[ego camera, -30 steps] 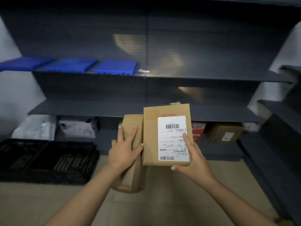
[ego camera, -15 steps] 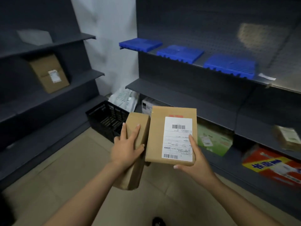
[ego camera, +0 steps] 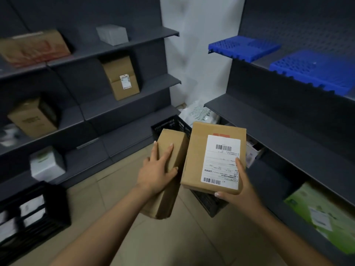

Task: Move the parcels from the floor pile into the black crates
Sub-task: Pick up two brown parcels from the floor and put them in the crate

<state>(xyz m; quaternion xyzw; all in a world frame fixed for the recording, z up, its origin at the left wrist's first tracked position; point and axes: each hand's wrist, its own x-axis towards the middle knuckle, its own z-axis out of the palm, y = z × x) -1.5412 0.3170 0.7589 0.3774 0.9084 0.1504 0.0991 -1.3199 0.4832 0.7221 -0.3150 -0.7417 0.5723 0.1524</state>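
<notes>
My left hand (ego camera: 156, 172) grips a plain brown cardboard parcel (ego camera: 173, 143), held tilted in front of me. My right hand (ego camera: 237, 189) holds a second brown parcel (ego camera: 197, 156) from below, its white barcode label facing up. The two parcels sit side by side, nearly touching. Behind and below them stands a black crate (ego camera: 169, 125) on the floor in the corner, mostly hidden by the parcels. Another black crate (ego camera: 38, 223) at the lower left holds white parcels.
Dark grey shelving lines the left and right sides, carrying cardboard boxes (ego camera: 122, 77), a white box (ego camera: 47, 164) and a green box (ego camera: 324, 214). Blue plastic trays (ego camera: 244, 47) lie on the right upper shelf. White bags (ego camera: 199, 114) fill the corner. Beige tiled floor lies below.
The view has swung left: the corner and the left shelving have come into sight. Both hands still hold the same two parcels in much the same pose.
</notes>
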